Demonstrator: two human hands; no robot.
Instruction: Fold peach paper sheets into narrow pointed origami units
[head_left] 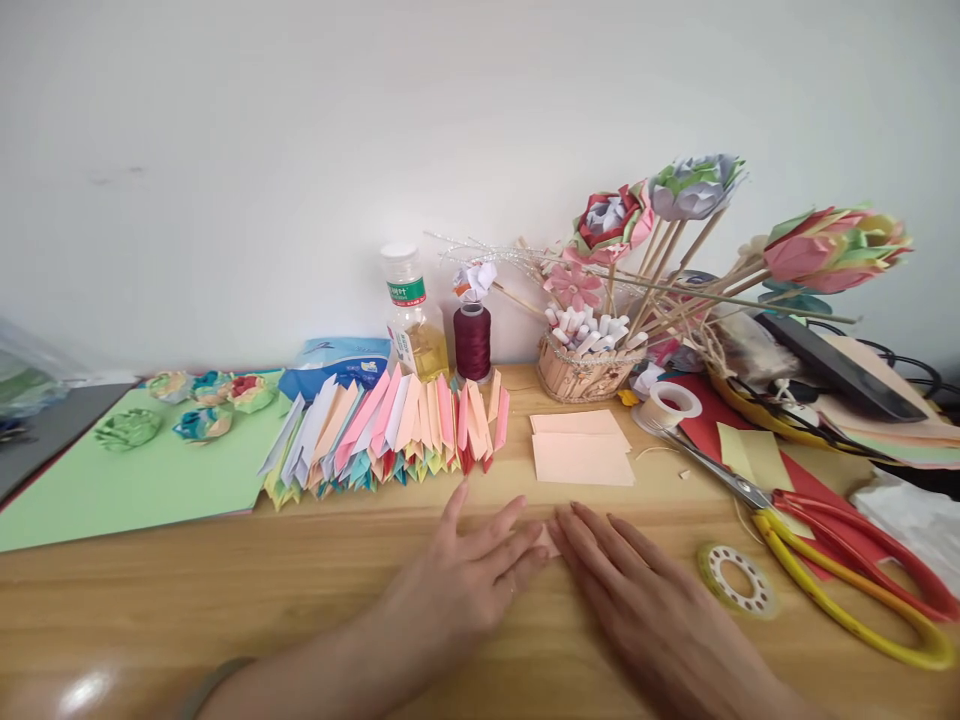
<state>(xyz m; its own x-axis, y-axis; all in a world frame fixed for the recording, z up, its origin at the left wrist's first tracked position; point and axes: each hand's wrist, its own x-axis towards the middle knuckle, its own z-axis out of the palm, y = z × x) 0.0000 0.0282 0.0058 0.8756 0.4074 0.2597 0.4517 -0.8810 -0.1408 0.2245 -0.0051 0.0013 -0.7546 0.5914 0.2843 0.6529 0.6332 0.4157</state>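
On the near surface point(315, 580), left hand point(480, 565), grip spread, and right hand point(652, 590), grip flat, meet at one small paper point(549, 541); beyond, two peach sheets point(583, 462); far left, five flowers point(129, 430)!

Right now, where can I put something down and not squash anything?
Bare wood lies between the green paper and the left hand. A smaller patch lies between the right wrist and the scissors. It's crowded along the folded papers and around the flower basket.

Two grips point(484, 560) point(637, 580), five rosettes point(127, 429), one bottle point(406, 325), one basket point(581, 375)
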